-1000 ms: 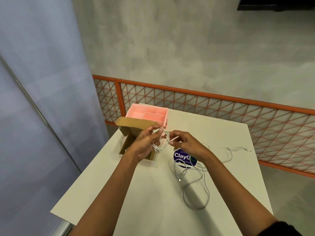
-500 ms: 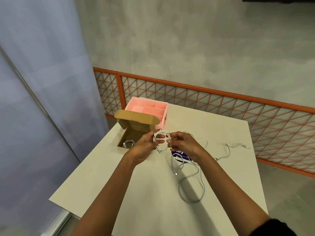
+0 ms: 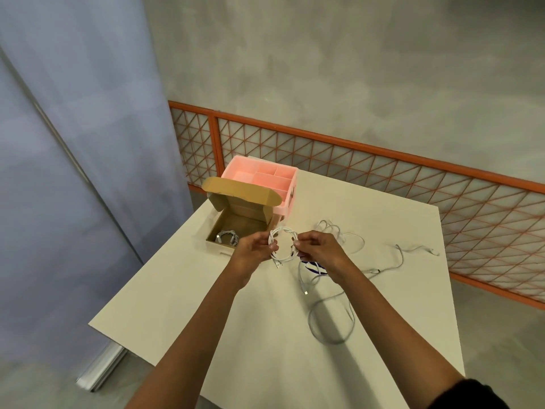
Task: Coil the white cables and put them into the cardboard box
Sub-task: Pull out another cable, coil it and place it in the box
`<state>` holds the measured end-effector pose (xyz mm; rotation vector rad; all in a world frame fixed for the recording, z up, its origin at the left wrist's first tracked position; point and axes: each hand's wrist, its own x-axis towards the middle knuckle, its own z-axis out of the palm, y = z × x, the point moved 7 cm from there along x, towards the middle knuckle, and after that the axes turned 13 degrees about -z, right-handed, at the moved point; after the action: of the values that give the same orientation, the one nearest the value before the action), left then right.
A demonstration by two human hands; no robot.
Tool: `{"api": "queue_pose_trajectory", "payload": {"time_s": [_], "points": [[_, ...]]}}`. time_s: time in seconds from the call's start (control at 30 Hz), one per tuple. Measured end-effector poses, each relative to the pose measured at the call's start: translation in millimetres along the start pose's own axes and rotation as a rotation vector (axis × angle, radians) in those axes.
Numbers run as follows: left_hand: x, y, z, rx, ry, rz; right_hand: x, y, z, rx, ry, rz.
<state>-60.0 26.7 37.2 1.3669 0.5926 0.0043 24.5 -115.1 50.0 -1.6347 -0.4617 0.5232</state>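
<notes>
A small white coiled cable (image 3: 283,233) hangs between my hands just above the table. My left hand (image 3: 256,250) pinches the coil's left side and my right hand (image 3: 318,251) pinches its right side. The open cardboard box (image 3: 239,223) sits left of the coil, its lid flap raised, with another coiled white cable (image 3: 226,237) lying inside. Loose white cables lie on the table: one large loop (image 3: 330,320) near my right forearm, one strand (image 3: 413,251) farther right, and a bunch (image 3: 333,230) behind my right hand.
A pink divided organiser tray (image 3: 262,180) stands behind the cardboard box at the table's far left corner. A round blue sticker (image 3: 315,268) shows under my right wrist. An orange lattice railing (image 3: 383,184) runs behind the white table (image 3: 250,335). A grey partition stands on the left.
The coil has been tightened into a neat ring and now sits held between both hands. The view has dropped a little, so the box interior and its coiled cable show.
</notes>
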Motion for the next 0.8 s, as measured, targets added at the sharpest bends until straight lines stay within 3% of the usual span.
{"api": "queue_pose_trajectory", "payload": {"time_s": [0.27, 0.8], "points": [[33, -13, -47, 0.039, 0.092, -0.057, 25, 23, 36, -0.038, 0.021, 0.050], [125, -9, -133, 0.212, 0.131, -0.011, 99, 55, 104, -0.321, 0.337, 0.046]]}}
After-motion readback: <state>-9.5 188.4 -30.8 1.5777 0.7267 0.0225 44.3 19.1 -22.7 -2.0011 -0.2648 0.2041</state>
